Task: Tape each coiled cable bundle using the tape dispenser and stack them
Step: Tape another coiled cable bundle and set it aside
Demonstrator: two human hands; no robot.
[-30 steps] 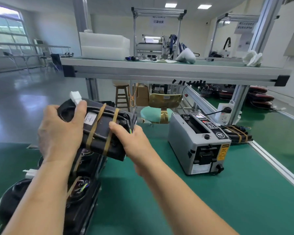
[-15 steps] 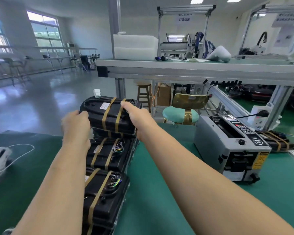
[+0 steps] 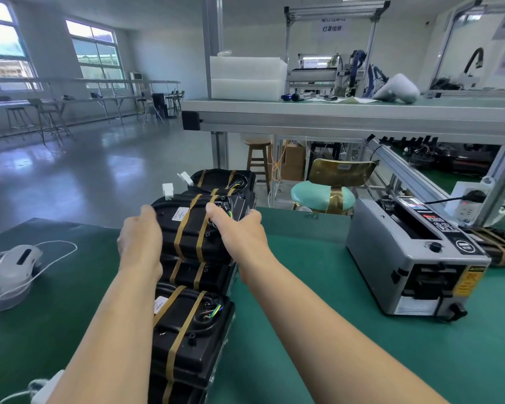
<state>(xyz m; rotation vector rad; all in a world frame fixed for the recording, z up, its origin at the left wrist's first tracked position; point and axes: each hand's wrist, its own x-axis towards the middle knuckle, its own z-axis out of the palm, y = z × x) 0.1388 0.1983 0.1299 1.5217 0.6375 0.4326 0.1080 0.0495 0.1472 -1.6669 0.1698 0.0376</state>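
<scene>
**A:** Head view, left to right: what lies on the green surface (image 3: 303, 316)?

**B:** A white device (image 3: 12, 263) at far left, then a row of taped bundles (image 3: 187, 330) running away from the person.

**A:** And the hands?

**B:** The left hand (image 3: 140, 240) lies against the left end of the top cable bundle (image 3: 193, 228). Its fingers are hidden, so I cannot tell its grip. The right hand (image 3: 239, 231) clasps the right end, thumb on top. The tape dispenser (image 3: 414, 258) stands well to the right.

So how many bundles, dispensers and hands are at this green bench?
Bundles: 5 plain, more partly hidden
Dispenser: 1
Hands: 2
Total: 8 at least
</scene>
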